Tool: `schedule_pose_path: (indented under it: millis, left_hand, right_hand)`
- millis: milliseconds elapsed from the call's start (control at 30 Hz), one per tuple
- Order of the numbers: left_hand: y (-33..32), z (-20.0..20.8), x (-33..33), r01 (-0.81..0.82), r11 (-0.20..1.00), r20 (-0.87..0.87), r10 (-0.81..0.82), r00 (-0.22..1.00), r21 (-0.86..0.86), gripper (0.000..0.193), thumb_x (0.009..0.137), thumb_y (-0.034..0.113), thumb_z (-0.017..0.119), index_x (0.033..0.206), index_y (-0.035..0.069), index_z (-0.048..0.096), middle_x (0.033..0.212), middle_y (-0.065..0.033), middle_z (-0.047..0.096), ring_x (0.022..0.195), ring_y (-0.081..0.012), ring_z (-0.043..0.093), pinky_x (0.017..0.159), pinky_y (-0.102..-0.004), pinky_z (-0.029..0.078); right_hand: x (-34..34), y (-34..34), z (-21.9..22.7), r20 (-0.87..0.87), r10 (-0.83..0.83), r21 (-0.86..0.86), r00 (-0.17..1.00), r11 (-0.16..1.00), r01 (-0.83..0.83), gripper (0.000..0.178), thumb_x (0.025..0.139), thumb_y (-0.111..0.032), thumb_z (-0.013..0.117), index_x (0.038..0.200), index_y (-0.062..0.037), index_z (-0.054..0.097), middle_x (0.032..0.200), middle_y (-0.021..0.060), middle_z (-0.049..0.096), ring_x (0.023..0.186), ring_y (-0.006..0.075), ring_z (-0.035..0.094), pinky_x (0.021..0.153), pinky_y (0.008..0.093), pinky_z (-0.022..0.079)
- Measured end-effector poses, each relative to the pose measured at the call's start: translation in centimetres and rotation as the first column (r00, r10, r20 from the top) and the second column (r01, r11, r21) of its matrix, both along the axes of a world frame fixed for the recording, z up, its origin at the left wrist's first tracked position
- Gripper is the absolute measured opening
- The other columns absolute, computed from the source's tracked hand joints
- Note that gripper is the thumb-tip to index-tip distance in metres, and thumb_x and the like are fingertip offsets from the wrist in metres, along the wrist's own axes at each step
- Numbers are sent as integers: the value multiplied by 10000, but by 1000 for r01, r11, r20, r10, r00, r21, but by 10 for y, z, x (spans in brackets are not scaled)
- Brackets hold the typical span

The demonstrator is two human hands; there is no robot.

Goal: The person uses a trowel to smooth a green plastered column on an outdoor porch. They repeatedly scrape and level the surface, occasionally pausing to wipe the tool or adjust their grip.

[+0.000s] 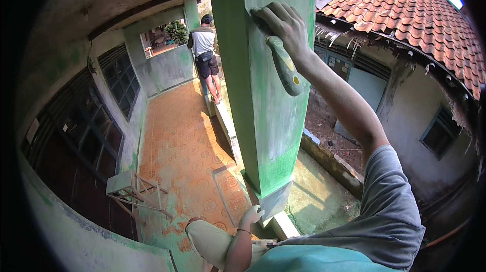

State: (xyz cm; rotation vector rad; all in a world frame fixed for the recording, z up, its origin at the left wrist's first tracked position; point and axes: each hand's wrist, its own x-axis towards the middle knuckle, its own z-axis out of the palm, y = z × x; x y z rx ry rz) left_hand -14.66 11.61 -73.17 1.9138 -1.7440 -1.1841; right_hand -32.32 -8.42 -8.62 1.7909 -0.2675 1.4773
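My right hand (284, 24) is raised high against the face of a green pillar (271, 115) and grips a scraper (283, 67). Its green and yellow handle hangs below the palm, while my fingers cover the blade end at the painted surface. Pale, worn patches streak the green paint around it. Low down, my left hand (252, 215) is beside the grey foot of the pillar, its fingers curled in. Whether anything is inside those fingers is hidden. A dark band circles the left wrist.
Another person (204, 49) stands on a low wall (228, 130) further along, facing away. A small wooden stand (124, 182) is on the orange tiled floor (172, 135) at left, near dark-framed windows (91, 120). A tile-roofed house (405, 14) rises at right.
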Motion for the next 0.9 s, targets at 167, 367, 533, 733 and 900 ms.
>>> schedule_pose_path:
  millis: [167,367,533,733,900]
  left_hand:
    - [-6,3,0,-12,1000,-6,12,1000,-18,678,979,420,676,1468,-31,544,1422,-270,627,1346,-374,599,1124,-439,467]
    - [-13,2,4,-38,999,-16,38,999,-20,658,983,421,672,1459,-18,556,1411,-266,635,1339,-371,605,1117,-441,471]
    - [-21,15,-6,-66,997,-49,64,997,-40,648,981,433,674,1449,-2,569,1401,-245,648,1327,-363,614,1110,-442,475]
    - [-23,3,-7,9,996,-44,-13,999,-88,658,970,446,682,1433,-11,579,1407,-244,642,1327,-350,615,1107,-440,476]
    - [-22,-3,-5,-8,992,-51,1,999,-129,651,975,430,683,1427,-25,576,1402,-253,640,1312,-354,624,1096,-446,484]
  right_hand:
    - [14,8,128,34,236,-76,971,970,-233,164,938,-221,641,985,-64,655,961,148,616,969,380,631,819,476,512]
    - [11,-16,191,-127,175,-313,976,927,-206,149,926,-179,622,950,-39,667,948,136,615,891,384,598,774,476,495]
    - [6,5,122,-87,139,-67,987,987,-144,201,929,-187,630,1027,-19,679,906,136,579,895,365,585,768,446,476]
    - [-5,-3,119,-134,206,-80,969,973,-218,146,962,-121,597,1036,-22,675,908,154,565,828,364,558,729,443,459]
    - [10,-2,160,-117,144,-287,983,942,-172,44,945,-45,593,930,-7,611,878,179,545,821,379,540,700,486,436]
